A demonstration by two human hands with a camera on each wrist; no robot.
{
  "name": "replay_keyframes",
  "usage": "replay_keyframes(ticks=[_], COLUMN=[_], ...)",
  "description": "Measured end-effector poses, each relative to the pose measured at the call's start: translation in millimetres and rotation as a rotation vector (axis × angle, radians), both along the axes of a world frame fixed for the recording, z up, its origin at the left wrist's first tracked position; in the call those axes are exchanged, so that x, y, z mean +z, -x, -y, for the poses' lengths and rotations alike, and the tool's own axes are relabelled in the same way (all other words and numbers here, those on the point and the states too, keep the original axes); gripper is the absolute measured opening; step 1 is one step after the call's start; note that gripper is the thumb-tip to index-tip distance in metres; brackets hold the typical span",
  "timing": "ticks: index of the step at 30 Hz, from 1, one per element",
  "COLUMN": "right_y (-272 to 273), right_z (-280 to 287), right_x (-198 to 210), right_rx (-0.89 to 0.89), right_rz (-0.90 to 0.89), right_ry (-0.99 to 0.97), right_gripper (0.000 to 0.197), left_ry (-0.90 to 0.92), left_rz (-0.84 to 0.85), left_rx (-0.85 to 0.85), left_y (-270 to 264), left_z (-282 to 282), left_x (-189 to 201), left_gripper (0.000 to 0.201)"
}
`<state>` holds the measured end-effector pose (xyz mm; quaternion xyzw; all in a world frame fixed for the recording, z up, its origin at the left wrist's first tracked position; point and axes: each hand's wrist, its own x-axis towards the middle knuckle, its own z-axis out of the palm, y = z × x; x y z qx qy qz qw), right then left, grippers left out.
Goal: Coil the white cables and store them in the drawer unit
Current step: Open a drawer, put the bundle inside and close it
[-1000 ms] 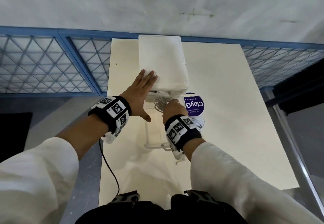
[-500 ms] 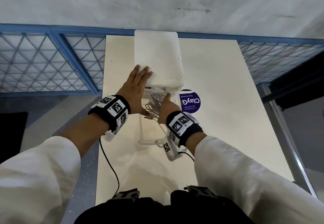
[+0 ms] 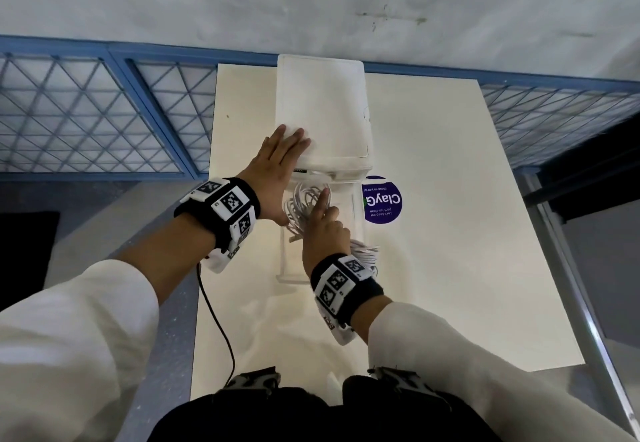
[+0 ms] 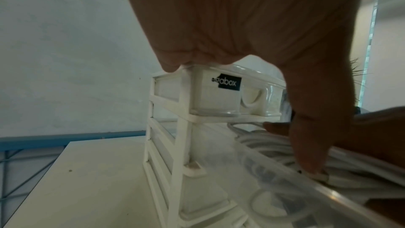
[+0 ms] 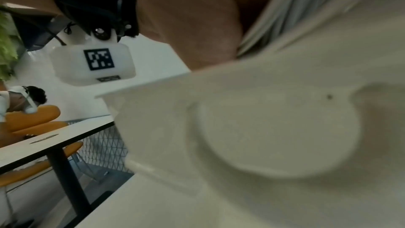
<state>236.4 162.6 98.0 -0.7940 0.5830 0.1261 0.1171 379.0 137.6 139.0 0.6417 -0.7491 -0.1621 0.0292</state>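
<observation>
**Cables in the pulled-out drawer, one hand on top of the unit**

The white plastic drawer unit (image 3: 323, 109) stands at the far edge of the cream rectangular desk (image 3: 450, 234), against the blue metal railing (image 3: 104, 57). One clear plastic drawer (image 3: 356, 206) is pulled out toward the person. The bundle of coiled white cables (image 3: 304, 202) lies inside this drawer, and some loops (image 3: 363, 251) hang over its right wall.

The left hand (image 3: 277, 171) lies flat on the top of the unit near its front left corner; its fingers (image 3: 294, 137) are straight and hold nothing, and the thumb reaches down to the cables at the drawer's left wall. The right hand (image 3: 325, 234) is in the drawer above the cables, with the index finger stretched and touching the coil. How the other fingers of this hand lie I cannot tell.

A round purple sticker (image 3: 382, 201) with white letters is on the desk just beside the drawer, on the right.
</observation>
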Motion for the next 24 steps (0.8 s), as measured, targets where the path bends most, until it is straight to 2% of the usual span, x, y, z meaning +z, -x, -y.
replay_keyframes(ticks=[5, 8, 14, 17, 19, 21, 24], right_y=[-1.4, -1.5, -7.6, -11.3, -11.7, -9.5, 2.0], right_z=[1.2, 6.5, 26.5, 39.0, 46.9, 50.5, 44.3], right_x=[-0.9, -1.8, 12.8, 18.2, 21.4, 23.9, 30.6], right_rx=[0.085, 0.075, -0.214, -0.398, -0.452, -0.339, -0.018], right_rz=[0.003, 0.041, 0.366, 0.485, 0.505, 0.382, 0.127], right_ry=[0.034, 0.049, 0.042, -0.046, -0.131, -0.141, -0.053], right_gripper=[0.086, 0.085, 0.053, 0.049, 0.051, 0.062, 0.086], left_ry=[0.036, 0.048, 0.026, 0.023, 0.022, 0.021, 0.022], left_rz=[-0.017, -0.026, -0.013, 0.002, 0.012, 0.024, 0.018], left_rx=[-0.019, -0.021, -0.017, -0.006, -0.007, -0.010, -0.008], left_y=[0.8, -0.5, 1.4, 2.9, 1.5, -0.8, -3.3], left_z=[-2.6, -1.7, -3.0, -0.8, 2.2, 5.6, 8.8], left_x=[1.8, 4.4, 2.7, 3.8, 4.2, 4.0, 3.3], left_gripper=[0.134, 0.131, 0.139, 0.140, 0.139, 0.140, 0.143])
